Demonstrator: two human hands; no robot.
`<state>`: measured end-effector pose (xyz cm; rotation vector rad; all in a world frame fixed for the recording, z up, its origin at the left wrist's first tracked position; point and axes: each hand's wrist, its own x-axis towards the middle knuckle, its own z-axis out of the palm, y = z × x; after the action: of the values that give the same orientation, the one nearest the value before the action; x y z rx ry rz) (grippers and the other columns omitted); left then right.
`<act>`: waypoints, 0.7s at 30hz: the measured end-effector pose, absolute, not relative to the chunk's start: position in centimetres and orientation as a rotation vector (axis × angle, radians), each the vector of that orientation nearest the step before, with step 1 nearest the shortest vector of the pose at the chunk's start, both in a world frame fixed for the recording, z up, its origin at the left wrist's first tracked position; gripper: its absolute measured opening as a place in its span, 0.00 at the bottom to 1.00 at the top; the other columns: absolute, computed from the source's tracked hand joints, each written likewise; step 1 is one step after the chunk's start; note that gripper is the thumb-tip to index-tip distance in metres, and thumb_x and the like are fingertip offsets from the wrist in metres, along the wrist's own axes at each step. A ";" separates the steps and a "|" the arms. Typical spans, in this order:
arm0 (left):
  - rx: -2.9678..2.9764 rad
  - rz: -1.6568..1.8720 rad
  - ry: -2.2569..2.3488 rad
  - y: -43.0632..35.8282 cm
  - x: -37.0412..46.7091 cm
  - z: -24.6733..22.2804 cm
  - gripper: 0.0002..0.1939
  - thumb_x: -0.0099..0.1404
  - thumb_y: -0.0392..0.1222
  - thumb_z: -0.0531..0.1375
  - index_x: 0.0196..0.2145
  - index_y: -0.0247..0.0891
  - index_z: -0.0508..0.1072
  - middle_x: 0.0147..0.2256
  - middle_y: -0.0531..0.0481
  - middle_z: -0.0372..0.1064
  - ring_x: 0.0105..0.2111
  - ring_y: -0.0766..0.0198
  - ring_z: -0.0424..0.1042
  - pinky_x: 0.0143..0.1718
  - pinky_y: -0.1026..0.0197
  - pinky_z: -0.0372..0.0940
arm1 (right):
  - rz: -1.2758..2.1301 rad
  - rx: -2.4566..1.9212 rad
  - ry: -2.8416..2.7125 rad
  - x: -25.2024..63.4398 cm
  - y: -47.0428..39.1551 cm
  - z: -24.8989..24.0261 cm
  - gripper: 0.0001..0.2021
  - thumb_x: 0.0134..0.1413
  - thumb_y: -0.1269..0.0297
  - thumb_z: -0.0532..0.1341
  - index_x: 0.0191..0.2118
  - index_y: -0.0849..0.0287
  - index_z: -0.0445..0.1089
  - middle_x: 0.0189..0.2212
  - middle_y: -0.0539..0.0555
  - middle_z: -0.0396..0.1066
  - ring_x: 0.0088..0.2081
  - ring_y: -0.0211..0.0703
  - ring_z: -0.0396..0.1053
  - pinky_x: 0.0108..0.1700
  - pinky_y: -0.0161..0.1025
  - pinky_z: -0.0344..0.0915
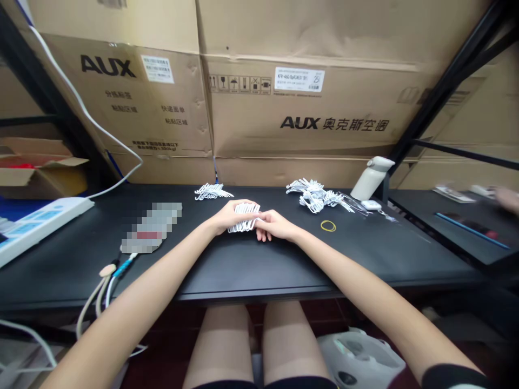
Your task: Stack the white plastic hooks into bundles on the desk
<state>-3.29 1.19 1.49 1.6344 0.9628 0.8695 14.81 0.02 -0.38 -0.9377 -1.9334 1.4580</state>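
Between my hands, just above the black table (251,270), is a bundle of white hooks (244,217) lined up side by side. My left hand (227,216) wraps round its left end, thumb across the front. At the right end, my right hand (274,225) pinches the bundle with thumb and forefinger, its other fingers curled below. A small pile of white hooks (211,191) lies behind my left hand. Further right, a larger heap of similar hooks (314,194) lies on the table, with a yellow rubber band (328,226) in front of it.
A white bottle (372,178) stands at the back right beside a small white case (371,205). At the left are a blurred-out flat object (152,228) with cords, a power strip (40,224) and an open carton (40,175). Another person's hand (506,199) shows far right.
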 end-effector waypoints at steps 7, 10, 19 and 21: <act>1.623 0.876 0.972 1.1 -3.1 1.5 0.25 0.48 0.49 0.70 0.41 0.34 0.73 0.39 0.44 0.74 0.37 0.59 0.73 0.41 0.56 0.67 | 1.417 -0.933 -1.985 14.8 -0.1 -0.2 0.09 0.56 0.66 0.53 0.29 0.64 0.66 0.17 0.48 0.69 0.15 0.30 0.64 0.15 0.26 0.58; 1.636 0.894 0.986 1.2 -3.1 1.5 0.25 0.48 0.50 0.69 0.41 0.34 0.73 0.39 0.44 0.74 0.37 0.59 0.73 0.41 0.56 0.67 | 1.388 -0.926 -2.001 14.8 -0.2 -0.1 0.10 0.58 0.66 0.52 0.29 0.63 0.65 0.15 0.46 0.66 0.15 0.30 0.62 0.15 0.26 0.58; 1.703 0.883 0.998 1.5 -3.2 1.3 0.24 0.49 0.50 0.68 0.42 0.35 0.74 0.41 0.45 0.73 0.39 0.59 0.72 0.44 0.57 0.66 | 1.320 -0.917 -2.077 14.9 -0.2 -0.2 0.10 0.59 0.65 0.51 0.29 0.62 0.63 0.14 0.45 0.64 0.14 0.30 0.61 0.17 0.26 0.59; 1.714 0.870 1.003 1.4 -3.3 1.3 0.25 0.50 0.51 0.68 0.43 0.35 0.74 0.40 0.45 0.73 0.39 0.59 0.72 0.43 0.57 0.66 | 1.308 -0.922 -2.085 14.8 -0.3 -0.2 0.10 0.59 0.66 0.51 0.29 0.62 0.63 0.14 0.45 0.64 0.14 0.30 0.61 0.17 0.26 0.59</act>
<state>-3.26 1.45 1.34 1.7136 1.0029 0.8703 14.85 -0.26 -0.17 -0.9224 -2.0846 1.3084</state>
